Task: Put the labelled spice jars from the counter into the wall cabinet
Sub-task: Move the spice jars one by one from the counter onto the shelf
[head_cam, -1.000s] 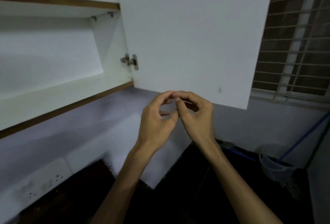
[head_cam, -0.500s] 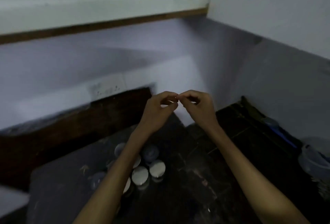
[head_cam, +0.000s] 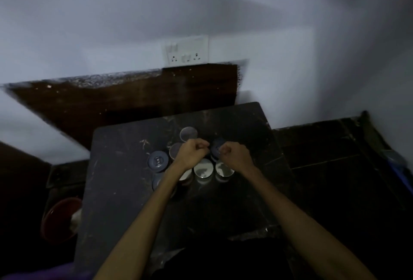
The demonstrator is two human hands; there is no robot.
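Several spice jars stand clustered on a dark stone counter (head_cam: 125, 190), seen from above; their labels cannot be read in the dim light. Pale lids show on one jar (head_cam: 188, 134) at the back and two jars (head_cam: 203, 168) (head_cam: 224, 169) in front, and a blue-grey lid (head_cam: 158, 161) at the left. My left hand (head_cam: 192, 153) and my right hand (head_cam: 233, 155) hover just over the cluster, fingers curled, a small gap between them, nothing visibly held. My right fingertips are close to a dark-lidded jar (head_cam: 217, 145). The wall cabinet is out of view.
A white switch and socket plate (head_cam: 186, 53) sits on the wall above a brown backsplash (head_cam: 111, 105). A reddish bowl (head_cam: 60, 219) lies low at the left of the counter. A dark lower surface (head_cam: 335, 168) extends to the right.
The view swung down from the open cabinet to the counter. My hands, fingertips touching before, dropped over the jars and parted slightly.
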